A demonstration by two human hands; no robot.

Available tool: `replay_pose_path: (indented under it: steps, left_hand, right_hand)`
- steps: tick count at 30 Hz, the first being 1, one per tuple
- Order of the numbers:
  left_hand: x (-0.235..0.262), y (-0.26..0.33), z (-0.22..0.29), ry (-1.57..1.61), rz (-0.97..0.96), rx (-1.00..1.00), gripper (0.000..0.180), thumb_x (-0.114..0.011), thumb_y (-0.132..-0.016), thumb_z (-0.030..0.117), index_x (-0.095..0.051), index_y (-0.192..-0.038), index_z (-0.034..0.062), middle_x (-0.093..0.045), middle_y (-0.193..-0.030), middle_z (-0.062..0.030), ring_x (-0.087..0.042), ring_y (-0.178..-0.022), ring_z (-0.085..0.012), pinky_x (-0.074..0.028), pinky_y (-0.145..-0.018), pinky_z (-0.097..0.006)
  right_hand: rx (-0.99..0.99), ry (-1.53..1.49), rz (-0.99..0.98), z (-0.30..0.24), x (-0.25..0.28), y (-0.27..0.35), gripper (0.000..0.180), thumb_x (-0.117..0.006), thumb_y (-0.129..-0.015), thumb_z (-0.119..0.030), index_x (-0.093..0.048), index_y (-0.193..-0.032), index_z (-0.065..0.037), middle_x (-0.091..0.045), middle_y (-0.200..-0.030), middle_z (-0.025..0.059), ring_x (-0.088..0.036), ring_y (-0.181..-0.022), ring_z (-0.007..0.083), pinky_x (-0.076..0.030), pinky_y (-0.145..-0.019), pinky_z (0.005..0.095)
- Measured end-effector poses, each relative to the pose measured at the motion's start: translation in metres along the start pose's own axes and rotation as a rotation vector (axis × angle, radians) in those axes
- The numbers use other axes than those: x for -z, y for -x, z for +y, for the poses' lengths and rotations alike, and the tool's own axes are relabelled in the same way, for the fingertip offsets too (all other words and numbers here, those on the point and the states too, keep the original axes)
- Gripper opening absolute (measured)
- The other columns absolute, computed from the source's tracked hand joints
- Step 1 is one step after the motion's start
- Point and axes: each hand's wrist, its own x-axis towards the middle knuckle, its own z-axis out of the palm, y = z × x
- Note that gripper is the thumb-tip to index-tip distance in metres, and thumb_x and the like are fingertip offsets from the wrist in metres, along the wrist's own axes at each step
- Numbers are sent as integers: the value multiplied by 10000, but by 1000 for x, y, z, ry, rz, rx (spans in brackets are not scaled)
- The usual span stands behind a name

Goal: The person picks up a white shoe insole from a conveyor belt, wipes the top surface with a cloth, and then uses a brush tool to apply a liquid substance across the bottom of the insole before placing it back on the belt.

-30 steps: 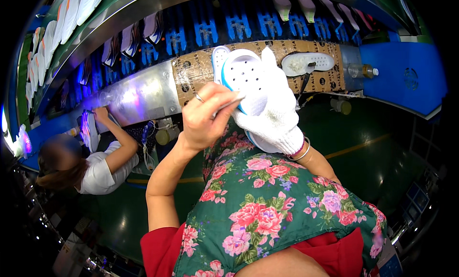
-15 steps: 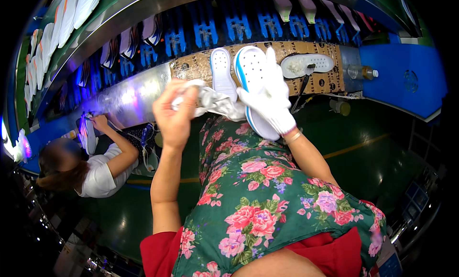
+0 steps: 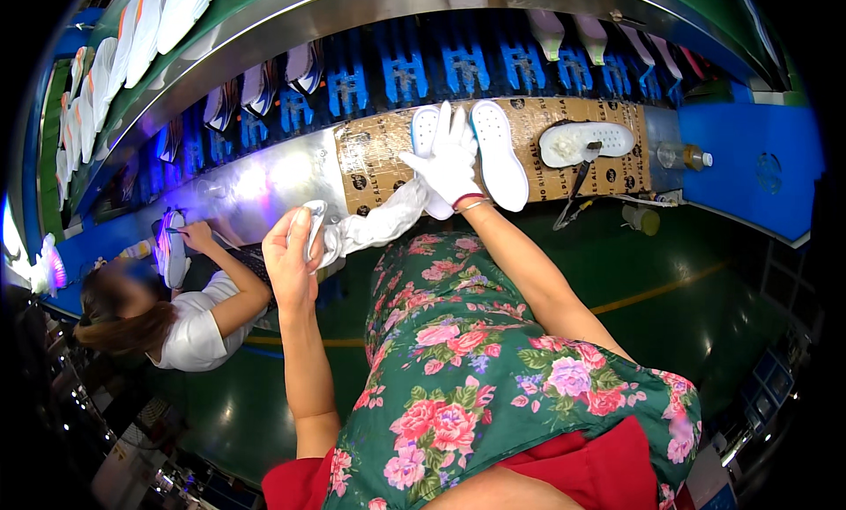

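My left hand [image 3: 293,262], bare, grips one end of a crumpled white cloth [image 3: 379,221] beyond the bench's near edge. The cloth stretches right, its other end reaching the sole beneath my right wrist. In a white knitted glove, my right hand [image 3: 449,158] spreads its fingers over this white shoe sole [image 3: 424,127], hiding much of it; whether the palm touches it I cannot tell. Just to the right, a second white shoe sole [image 3: 502,162] with a blue edge lies on the cardboard [image 3: 374,144].
Farther right, another white sole [image 3: 622,141] lies crosswise with a dark-handled brush [image 3: 580,177] on it. A clear bottle [image 3: 671,156] stands beyond. Blue racks [image 3: 401,74] line the bench's back; shoes fill the upper left shelf. A co-worker [image 3: 207,321] handles a shoe at left.
My right hand has left the blue-edged sole, now farther back on the cardboard, and moved over the left sole. My left hand has drawn the cloth leftward and nearer. The view has shifted slightly.
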Motion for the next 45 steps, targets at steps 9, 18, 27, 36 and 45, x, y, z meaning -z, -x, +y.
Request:
replay_pose_path:
  steps: [9, 18, 27, 36, 45]
  left_hand:
    - [15, -14, 22, -194, -44, -186, 140, -646, -929, 56, -676, -1020, -46, -554, -795, 16, -394, -544, 1, -264, -456, -180]
    - [-56, -18, 51, -317, -226, -661, 161, -676, -843, -47, -708, -1001, -46, -653, -897, -106, -603, -787, -162, -475, -705, -264]
    - [-71, -3, 48, -482, -305, -902, 170, -696, -824, -52, -707, -993, -32, -646, -864, -112, -610, -754, -176, -481, -663, -255]
    - [-61, 5, 41, -625, -243, -1045, 247, -720, -783, -74, -714, -1021, -8, -630, -841, -117, -632, -710, -210, -507, -612, -279]
    - [-49, -2, 39, -678, -258, -1091, 258, -730, -766, -80, -742, -1001, 26, -655, -835, -97, -625, -695, -186, -501, -598, -270]
  right_hand:
    - [13, -492, -167, -35, 58, 7, 1156, -804, -683, -326, -87, -1555, -76, -296, -1480, 248, -359, -1316, 447, -319, -1115, 499]
    - [430, -546, 107, -94, 178, 72, 1107, -853, -592, -203, -259, -1493, 44, -438, -1410, 247, -458, -1309, 372, -374, -1094, 439]
    - [407, -456, 147, -106, 191, 89, 1083, -836, -593, -180, -276, -1494, 33, -456, -1342, 270, -492, -1227, 412, -438, -1021, 446]
    - [432, -427, 167, -109, 186, 101, 1049, -839, -605, -173, -303, -1479, 49, -484, -1311, 258, -529, -1195, 396, -452, -1007, 424]
    - [368, -491, 69, -104, 178, 112, 1064, -834, -605, -184, -288, -1496, 17, -477, -1302, 264, -528, -1203, 406, -457, -1002, 437]
